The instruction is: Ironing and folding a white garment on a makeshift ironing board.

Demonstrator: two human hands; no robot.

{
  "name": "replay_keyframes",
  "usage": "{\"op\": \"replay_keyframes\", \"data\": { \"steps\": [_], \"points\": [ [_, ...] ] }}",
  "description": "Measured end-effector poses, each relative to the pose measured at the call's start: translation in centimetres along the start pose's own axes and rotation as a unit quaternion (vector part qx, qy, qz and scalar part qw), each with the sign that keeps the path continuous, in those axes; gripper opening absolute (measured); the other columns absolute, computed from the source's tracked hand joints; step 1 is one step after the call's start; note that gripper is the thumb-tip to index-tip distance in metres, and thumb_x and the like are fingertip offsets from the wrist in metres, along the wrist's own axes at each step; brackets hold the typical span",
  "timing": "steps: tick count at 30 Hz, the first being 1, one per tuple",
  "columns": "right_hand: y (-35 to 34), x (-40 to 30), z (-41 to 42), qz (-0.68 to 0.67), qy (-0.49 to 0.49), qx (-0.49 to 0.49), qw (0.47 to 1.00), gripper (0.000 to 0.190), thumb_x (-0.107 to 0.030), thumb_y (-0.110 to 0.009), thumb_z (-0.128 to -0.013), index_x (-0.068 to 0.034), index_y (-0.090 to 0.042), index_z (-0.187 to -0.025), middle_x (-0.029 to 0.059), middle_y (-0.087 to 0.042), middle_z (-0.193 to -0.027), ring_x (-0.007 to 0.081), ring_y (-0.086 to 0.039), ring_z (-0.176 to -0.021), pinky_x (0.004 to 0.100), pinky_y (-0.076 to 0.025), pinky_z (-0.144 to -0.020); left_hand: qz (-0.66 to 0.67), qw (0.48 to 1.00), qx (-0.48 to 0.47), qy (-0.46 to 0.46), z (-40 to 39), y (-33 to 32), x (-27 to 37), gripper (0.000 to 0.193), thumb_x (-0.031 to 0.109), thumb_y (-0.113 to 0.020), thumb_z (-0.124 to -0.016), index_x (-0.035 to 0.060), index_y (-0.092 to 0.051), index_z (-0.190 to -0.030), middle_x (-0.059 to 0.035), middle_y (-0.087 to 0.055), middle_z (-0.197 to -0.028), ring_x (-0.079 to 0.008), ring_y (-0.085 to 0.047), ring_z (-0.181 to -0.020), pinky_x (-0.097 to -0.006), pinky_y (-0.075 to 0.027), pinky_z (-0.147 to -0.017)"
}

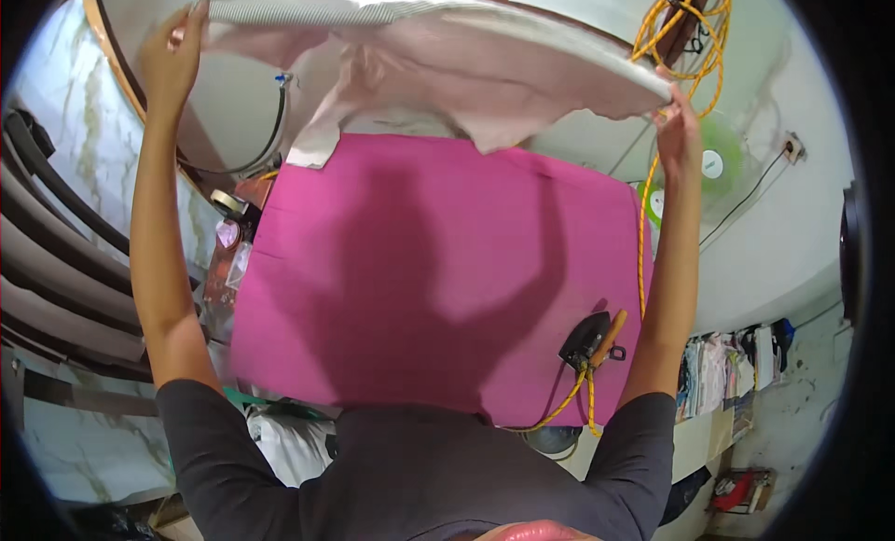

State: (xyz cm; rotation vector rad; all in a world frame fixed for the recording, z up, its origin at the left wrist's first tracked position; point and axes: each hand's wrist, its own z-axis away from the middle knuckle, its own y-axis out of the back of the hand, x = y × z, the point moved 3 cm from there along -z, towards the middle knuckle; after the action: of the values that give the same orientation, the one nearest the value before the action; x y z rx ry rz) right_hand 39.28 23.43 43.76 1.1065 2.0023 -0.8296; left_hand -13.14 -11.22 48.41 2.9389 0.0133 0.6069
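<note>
A pale pink and white garment (482, 58), partly grey-striped along its upper left edge, hangs spread out between my raised hands. My left hand (175, 55) pinches its left end near the top of the view. At the far right end, my right hand (678, 125) grips the edge between thumb and fingers. The cloth's lower parts droop over the back of a table covered in bright pink cloth (482, 247). An electric iron (586, 339) with a wooden handle rests at the table's right front, a yellow cord tied to it.
A coiled yellow cord (717, 44) hangs at the upper right, with a strand running down to the table. Left of the table are a tape roll (227, 204) and small items. Folded clothes (727, 366) line a shelf at right. A plug sits in a wall socket (792, 148).
</note>
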Motion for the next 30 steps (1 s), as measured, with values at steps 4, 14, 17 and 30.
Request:
{"op": "replay_keyframes", "data": {
  "steps": [4, 14, 17, 30],
  "points": [
    [1.0, 5.8, 6.7, 0.175, -0.087, 0.017, 0.981, 0.042, -0.029, -0.056, -0.092, -0.006, -0.058, -0.128, 0.0036, -0.056, -0.133, 0.0137, -0.046, -0.122, 0.0344, -0.027, -0.107, -0.155, 0.972, -0.145, -0.101, 6.4, 0.9, 1.3, 0.036, 0.036, -0.059, -0.091, 0.002, -0.07, -0.093, -0.0195, -0.065, -0.072, -0.0381, -0.063, -0.066, -0.0436, -0.047, -0.062],
    [10.5, 23.7, 27.0, 0.349, -0.15, 0.041, 0.924, 0.016, -0.014, -0.072, -0.077, -0.002, -0.063, -0.072, 0.0113, -0.059, -0.126, 0.0265, -0.046, -0.121, 0.0418, -0.035, -0.101, -0.304, 0.769, -0.562, 0.004, 31.3, 1.1, -3.1, 0.031, 0.033, -0.059, -0.087, 0.0034, -0.066, -0.08, -0.023, -0.065, -0.076, -0.0417, -0.064, -0.073, -0.0509, -0.05, -0.067],
    [12.7, 27.0, 32.7, 0.526, -0.154, -0.006, 0.836, 0.02, -0.024, -0.075, -0.073, -0.008, -0.065, -0.071, 0.0123, -0.056, -0.13, 0.0358, -0.039, -0.127, 0.047, -0.032, -0.104, -0.264, 0.723, -0.631, 0.101, 40.9, 1.5, -6.0, 0.042, 0.042, -0.057, -0.088, 0.0022, -0.067, -0.075, -0.0229, -0.066, -0.078, -0.0407, -0.065, -0.074, -0.0513, -0.05, -0.067],
    [11.0, 30.3, 39.5, 0.55, -0.222, -0.003, 0.805, 0.028, -0.033, -0.072, -0.08, -0.008, -0.064, -0.075, 0.0104, -0.054, -0.133, 0.035, -0.037, -0.13, 0.0453, -0.032, -0.105, -0.275, 0.804, -0.525, 0.043, 53.5, 6.6, -3.8, 0.028, 0.03, -0.049, -0.095, 0.0039, -0.057, -0.091, -0.0165, -0.066, -0.079, -0.0316, -0.065, -0.083, -0.0609, -0.013, -0.111]
  ]
}}
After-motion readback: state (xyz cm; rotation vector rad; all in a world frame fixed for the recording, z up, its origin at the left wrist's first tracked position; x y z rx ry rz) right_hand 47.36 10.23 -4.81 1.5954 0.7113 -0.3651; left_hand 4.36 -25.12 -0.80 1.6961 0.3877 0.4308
